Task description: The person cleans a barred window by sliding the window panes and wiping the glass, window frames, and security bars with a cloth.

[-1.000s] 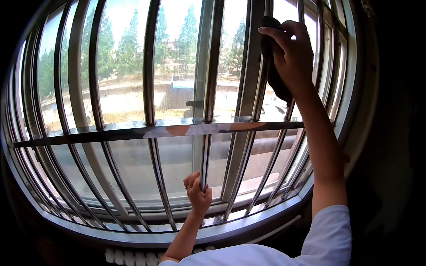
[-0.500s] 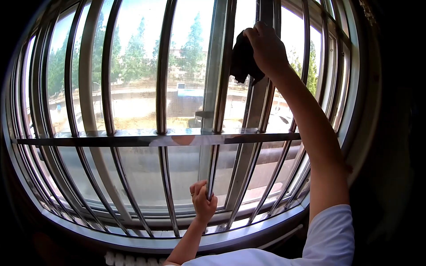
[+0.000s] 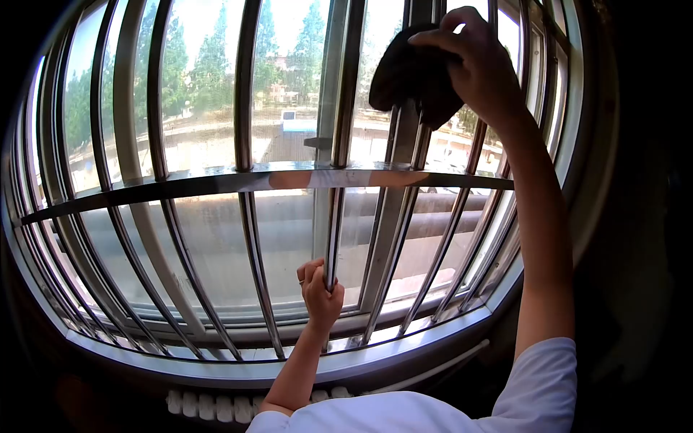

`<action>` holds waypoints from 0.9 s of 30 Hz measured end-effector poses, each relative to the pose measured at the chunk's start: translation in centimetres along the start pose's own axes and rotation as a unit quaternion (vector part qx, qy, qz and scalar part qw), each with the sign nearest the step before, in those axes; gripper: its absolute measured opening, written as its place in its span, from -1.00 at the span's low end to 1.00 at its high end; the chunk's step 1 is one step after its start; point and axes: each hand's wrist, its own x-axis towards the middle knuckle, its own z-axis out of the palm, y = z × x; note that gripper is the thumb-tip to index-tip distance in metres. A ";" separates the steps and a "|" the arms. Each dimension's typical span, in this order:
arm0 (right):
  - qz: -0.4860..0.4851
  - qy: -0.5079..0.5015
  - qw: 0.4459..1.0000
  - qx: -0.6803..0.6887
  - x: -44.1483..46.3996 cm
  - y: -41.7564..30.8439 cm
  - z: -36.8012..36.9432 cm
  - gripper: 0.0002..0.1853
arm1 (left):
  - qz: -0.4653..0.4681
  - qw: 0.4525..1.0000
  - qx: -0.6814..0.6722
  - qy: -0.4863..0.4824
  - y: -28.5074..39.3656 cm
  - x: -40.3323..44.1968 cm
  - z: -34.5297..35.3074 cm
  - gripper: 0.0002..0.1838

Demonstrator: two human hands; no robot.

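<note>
My left hand (image 3: 322, 297) is closed around the lower part of an upright metal window bar (image 3: 334, 224), below the flat crossbar. A ring shows on one finger. High at the right, my right hand (image 3: 485, 68) grips a black cloth (image 3: 415, 72) between thumb and fingers. The cloth hangs bunched in front of the bars at the upper right and hides parts of them. Whether it touches a bar I cannot tell.
A flat metal crossbar (image 3: 209, 185) joins several upright bars across the window. Behind them are glass panes and a sliding window frame (image 3: 393, 151). A pale ledge (image 3: 447, 332) runs below, with a white radiator (image 3: 209, 408) under it.
My right hand and the cloth have moved right and slightly up, and the cloth has spread wider. The view has tilted down a little. My left hand still grips the same bar.
</note>
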 end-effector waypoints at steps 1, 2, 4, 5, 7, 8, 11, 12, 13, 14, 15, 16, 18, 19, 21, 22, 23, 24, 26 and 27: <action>-0.021 0.141 0.987 -0.075 -0.4 2.3 -1.6 -0.46 | -0.002 1.000 -0.002 0.002 -0.1 0.0 0.1 -0.78; 0.009 0.244 0.960 -0.140 -1.0 3.5 -4.1 -0.53 | 0.001 1.000 0.000 0.008 0.0 0.1 0.2 -0.78; 0.091 0.356 0.927 0.075 -3.3 5.5 -4.7 -0.67 | 0.001 1.000 0.004 0.005 -0.2 0.0 0.2 -0.79; 0.096 0.394 0.901 0.154 -4.2 5.8 -4.2 -0.70 | 0.004 1.000 0.007 0.004 -0.3 0.0 0.2 -0.79; 0.098 0.270 0.938 0.195 -6.6 6.6 -0.9 -0.66 | 0.003 1.000 0.011 0.004 -0.3 0.0 0.2 -0.79; 0.096 0.098 0.978 0.157 -8.0 7.1 1.8 -0.60 | 0.003 1.000 0.016 0.002 -0.2 0.0 0.1 -0.80; 0.049 -0.507 0.845 0.162 -7.9 4.8 1.1 -0.60 | 0.003 1.000 0.015 0.008 -0.4 0.3 0.2 -0.81; 0.064 -0.439 0.880 0.167 -7.1 5.0 -0.3 -0.56 | -0.001 1.000 0.011 0.004 -0.4 0.3 0.2 -0.80; 0.081 -0.371 0.908 0.176 -6.7 5.2 -1.6 -0.52 | -0.008 1.000 0.010 -0.002 -0.2 0.0 0.1 -0.80; 0.074 -0.265 0.952 0.134 -6.5 6.7 -2.6 -0.52 | -0.003 1.000 0.019 0.010 -0.3 -0.1 0.3 -0.79; 0.071 -0.146 0.982 0.098 -6.4 8.1 -3.6 -0.52 | -0.006 1.000 0.020 0.009 -0.3 -0.1 0.3 -0.79; 0.049 -0.010 0.998 -0.030 -6.6 9.5 -4.5 -0.54 | -0.005 1.000 0.023 0.015 -0.3 -0.1 0.4 -0.79; 0.120 0.175 0.970 -0.120 -7.9 10.5 -6.4 -0.53 | -0.006 0.999 0.027 0.016 -0.2 -0.1 0.4 -0.79; 0.151 0.240 0.959 -0.006 -8.7 11.0 -6.9 -0.48 | -0.014 0.999 0.029 0.012 -0.1 -0.1 0.3 -0.79; 0.245 0.300 0.919 0.078 -10.6 5.3 -6.5 -0.48 | -0.011 0.999 0.021 0.023 0.1 0.0 0.4 -0.79; 0.272 0.322 0.903 0.083 -11.9 2.2 -6.1 -0.47 | -0.005 0.999 0.027 0.026 0.1 0.0 0.4 -0.79; 0.260 0.330 0.907 0.016 -14.1 -0.5 -4.5 -0.46 | -0.007 0.999 0.029 0.024 0.1 0.1 0.5 -0.79; 0.278 0.292 0.914 -0.049 -16.1 -3.9 -3.4 -0.42 | -0.005 0.999 0.026 0.026 0.2 0.1 0.5 -0.79; 0.309 0.253 0.916 0.035 -20.8 -9.4 0.6 -0.43 | -0.008 1.000 0.022 0.019 0.1 0.0 0.3 -0.79; 0.324 0.199 0.924 0.035 -23.8 -11.5 3.0 -0.43 | -0.007 0.999 0.025 0.019 0.0 -0.1 0.3 -0.79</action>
